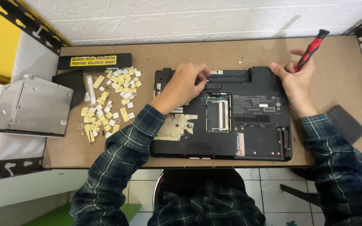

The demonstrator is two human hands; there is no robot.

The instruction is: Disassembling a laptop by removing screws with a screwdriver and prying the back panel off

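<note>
A black laptop [256, 125] lies upside down on the brown table [181, 52], with its memory bay open in the middle. My left hand [183, 86] rests on the laptop's far left part, fingers curled at the rear edge; I cannot tell whether it holds anything. My right hand [296, 81] is at the laptop's far right corner and grips a red-and-black screwdriver [311, 49], which points down toward that corner.
A heap of several yellowed keycaps [109, 98] lies left of the laptop. A long black strip with a yellow label [94, 61] sits behind them. A silver optical drive [32, 104] overhangs the table's left edge. A dark grey pad [346, 123] lies at the right.
</note>
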